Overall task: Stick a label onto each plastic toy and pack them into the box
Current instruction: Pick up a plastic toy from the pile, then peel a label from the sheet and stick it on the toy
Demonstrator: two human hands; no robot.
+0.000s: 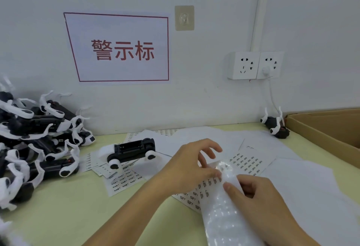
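Observation:
Low in the middle, my right hand (259, 197) grips a translucent bubble-wrap bag (224, 224) that lies over a label sheet (247, 163). My left hand (192, 165) pinches the bag's top edge with thumb and forefinger, the other fingers spread above it. What is inside the bag is hidden. A black-and-white plastic toy (128, 151) lies upside down on other label sheets (122, 181), left of my hands. A heap of similar toys (29, 138) fills the left side. A single toy (276, 126) sits by the open cardboard box (321, 128).
Blank white sheets (302, 183) cover the right half of the pale green table (78, 206). A wall rises right behind the table, with a red-framed sign (120, 48) and sockets (255, 65); a cable hangs from the sockets toward the single toy.

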